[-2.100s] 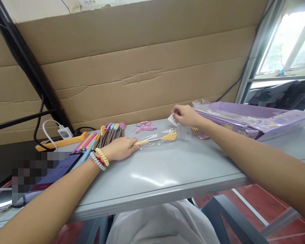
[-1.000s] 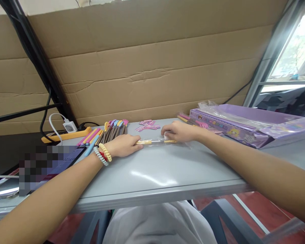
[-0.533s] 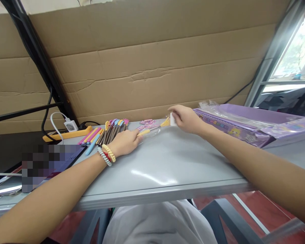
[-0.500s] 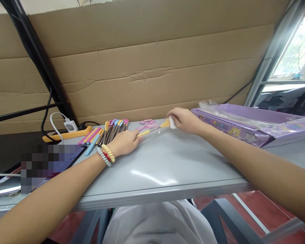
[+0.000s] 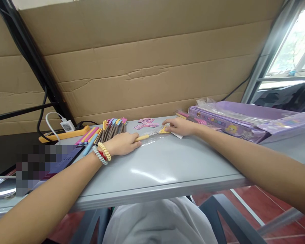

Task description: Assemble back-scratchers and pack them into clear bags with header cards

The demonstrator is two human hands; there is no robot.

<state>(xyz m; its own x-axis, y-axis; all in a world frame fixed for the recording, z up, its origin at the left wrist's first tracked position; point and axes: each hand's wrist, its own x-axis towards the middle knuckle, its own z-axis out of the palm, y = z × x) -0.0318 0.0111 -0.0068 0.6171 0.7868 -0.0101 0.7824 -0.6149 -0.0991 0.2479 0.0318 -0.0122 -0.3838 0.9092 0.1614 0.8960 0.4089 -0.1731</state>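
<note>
**Bagged yellow stick between both hands, flat over counter**

Left hand: gripping yellow stick by the handle end, thumb and fingers closed on it. Stick sits in clear sleeve, mid-counter, head end pointing right. Right hand: fingertips at the yellow head; can't tell if pinched or just touching. White card shows under that hand.

Nearby: pink cards just behind the stick. Bundle of brown sticks with coloured tops beyond left hand, coloured tubes left of it. Purple box to the right, clear plastic in it.
</note>
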